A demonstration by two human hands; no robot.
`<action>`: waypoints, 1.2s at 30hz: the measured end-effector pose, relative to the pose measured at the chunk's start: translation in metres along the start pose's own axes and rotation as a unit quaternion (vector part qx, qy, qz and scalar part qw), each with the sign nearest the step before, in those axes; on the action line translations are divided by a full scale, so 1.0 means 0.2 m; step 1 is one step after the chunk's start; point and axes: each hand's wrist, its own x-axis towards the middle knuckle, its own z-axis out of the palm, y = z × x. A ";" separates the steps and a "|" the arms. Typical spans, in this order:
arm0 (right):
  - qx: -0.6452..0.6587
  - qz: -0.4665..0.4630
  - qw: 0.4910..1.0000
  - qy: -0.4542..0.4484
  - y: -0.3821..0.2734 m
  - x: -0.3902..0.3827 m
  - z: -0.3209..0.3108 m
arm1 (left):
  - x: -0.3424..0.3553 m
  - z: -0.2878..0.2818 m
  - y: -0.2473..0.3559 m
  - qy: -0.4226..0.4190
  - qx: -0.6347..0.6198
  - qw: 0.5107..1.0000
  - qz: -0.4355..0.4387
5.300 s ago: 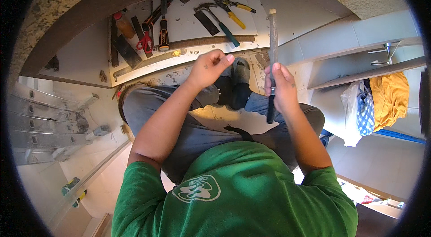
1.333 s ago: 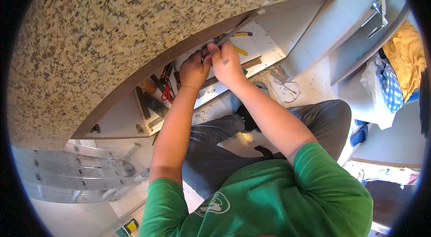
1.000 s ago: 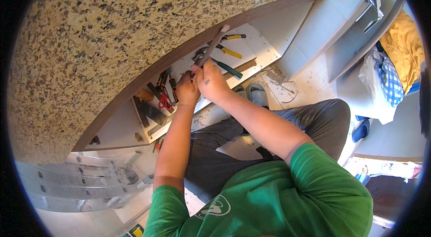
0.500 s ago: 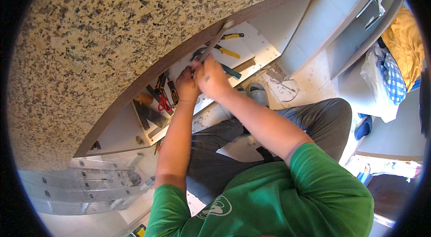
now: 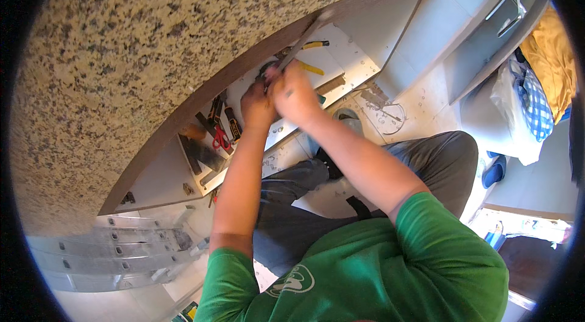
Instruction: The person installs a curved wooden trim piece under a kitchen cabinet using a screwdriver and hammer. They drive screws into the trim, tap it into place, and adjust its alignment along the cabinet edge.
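Both hands are closed together over the white shelf of a low cabinet. My right hand [image 5: 295,96] grips a long, thin grey-brown rod [image 5: 300,44], blurred, which slants up to a pale tip near the counter's edge. Against it, my left hand [image 5: 258,106] is closed too; what its fingers hold is hidden. A dark green piece [image 5: 321,99] shows just past my right hand, mostly covered. Beyond the hands lie yellow-and-black handled pliers [image 5: 312,68]. Left of my left hand are red-handled scissors [image 5: 220,137] and a black-and-orange tool [image 5: 233,123].
A speckled granite counter [image 5: 140,47] with a curved edge overhangs the shelf. At lower left lies a metal ladder [image 5: 116,249]. Debris [image 5: 375,97] litters the floor by the cabinet. An open door with a handle [image 5: 510,8] and bagged cloth [image 5: 530,102] are at right.
The rod's tip has shifted right and up along the counter's edge. My right hand has moved slightly right, covering most of the dark green piece. My left hand has barely moved.
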 end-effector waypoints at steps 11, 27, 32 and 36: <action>0.026 0.032 0.998 -0.043 0.00 -0.08 0.06 | -0.10 -0.01 -0.02 -0.032 0.001 0.997 -0.076; 0.032 0.041 0.997 -0.052 0.03 -0.02 -0.05 | -0.05 0.07 0.06 -0.040 -0.005 0.998 -0.053; -0.025 0.026 0.999 0.006 0.10 0.16 -0.25 | 0.13 0.20 0.18 0.006 0.004 0.999 0.050; -0.013 0.030 0.999 -0.013 0.09 0.16 -0.33 | 0.07 0.12 0.35 -0.026 -0.055 0.998 0.033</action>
